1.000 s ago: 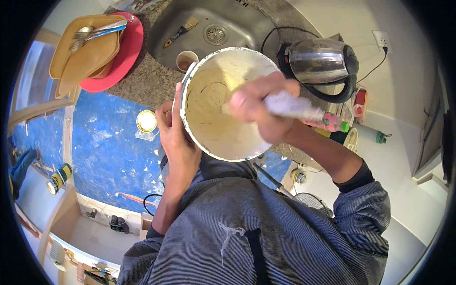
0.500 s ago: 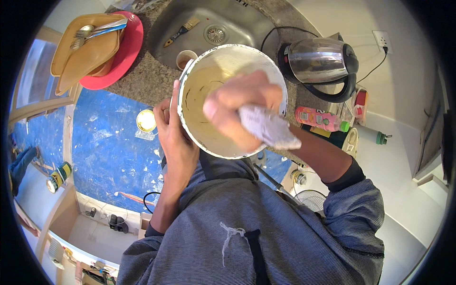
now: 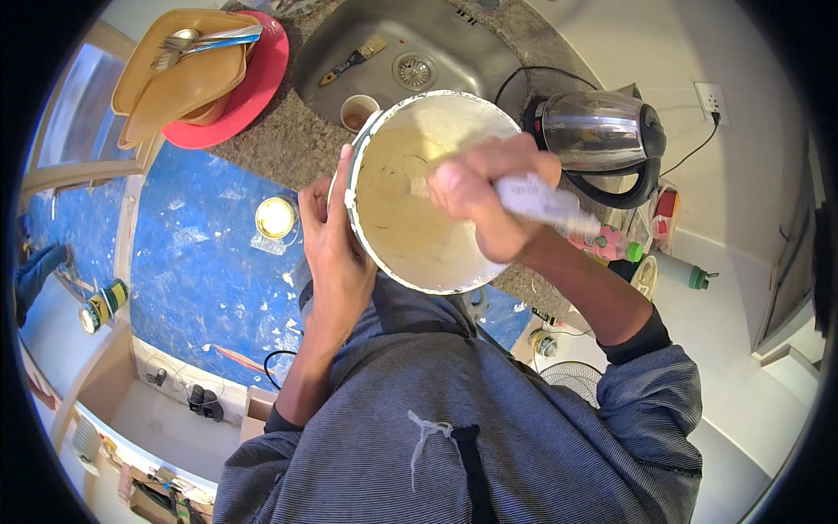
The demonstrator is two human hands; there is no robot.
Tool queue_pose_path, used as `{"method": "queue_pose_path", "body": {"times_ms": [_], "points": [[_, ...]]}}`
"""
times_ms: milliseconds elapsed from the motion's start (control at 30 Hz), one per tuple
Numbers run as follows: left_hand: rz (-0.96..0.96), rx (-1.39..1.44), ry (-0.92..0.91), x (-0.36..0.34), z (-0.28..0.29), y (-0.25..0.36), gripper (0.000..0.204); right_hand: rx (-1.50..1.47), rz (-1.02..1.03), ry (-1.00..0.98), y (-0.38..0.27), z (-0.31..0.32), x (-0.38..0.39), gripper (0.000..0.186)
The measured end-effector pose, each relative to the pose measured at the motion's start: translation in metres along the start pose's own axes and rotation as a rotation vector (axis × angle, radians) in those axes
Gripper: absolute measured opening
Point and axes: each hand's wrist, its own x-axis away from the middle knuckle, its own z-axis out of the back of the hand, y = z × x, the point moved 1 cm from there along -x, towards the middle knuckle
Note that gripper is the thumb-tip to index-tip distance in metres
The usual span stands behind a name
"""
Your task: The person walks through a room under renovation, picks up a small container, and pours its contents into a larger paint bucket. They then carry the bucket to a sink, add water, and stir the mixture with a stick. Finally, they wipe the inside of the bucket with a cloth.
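A white bucket [image 3: 388, 231] with a paint-smeared rim is held up before my body, at the counter's edge. Dull yellowish residue with a few dark streaks coats its inside. My left hand [image 3: 336, 253] grips the bucket's left side, fingers reaching up along the outer wall. Inside the bucket's mouth, my right hand [image 3: 489, 188] is closed round a tool with a pale, whitish handle [image 3: 541, 203]. The handle sticks out to the right, blurred by motion. A small light end shows left of my fist, against the residue; the tool's kind is not clear.
Beyond the bucket lie a steel sink [image 3: 419, 31] with a paintbrush [image 3: 353, 59] in it and a cup [image 3: 358, 112]. An electric kettle [image 3: 594, 131] and a pink bottle [image 3: 607, 243] stand right. Dishes on a red plate [image 3: 278, 65] sit left. Below, an open tin [image 3: 276, 218] rests on blue sheeting.
My right hand has moved right with the pale-handled tool, from over the bucket's middle toward its right rim. The bucket and my left hand have shifted slightly right in view.
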Motion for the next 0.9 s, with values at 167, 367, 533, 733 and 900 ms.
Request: {"method": "queue_pose_path", "body": {"times_ms": [167,367,533,733,900], "points": [[-0.035,-0.049,-0.013,0.004,0.0,-0.004,0.082,0.037,0.152,-0.063,-0.002,-0.023,-0.002,0.018],[0.001,-0.025,-0.004,0.003,0.001,0.0,0.082,0.065,-0.065,-0.067,-0.004,0.012,0.002,0.027],[-0.035,-0.026,-0.015,0.001,0.0,-0.002,0.084,0.34,-0.006,-0.123,-0.016,0.009,-0.01,0.032],[-0.112,-0.028,-0.134,-0.006,0.008,-0.016,0.091,0.474,-0.114,-0.132,-0.043,0.029,0.017,0.006],[-0.097,0.087,-0.343,-0.034,0.029,-0.026,0.074,0.683,-0.413,-0.175,-0.08,0.034,0.024,0.02]]}}
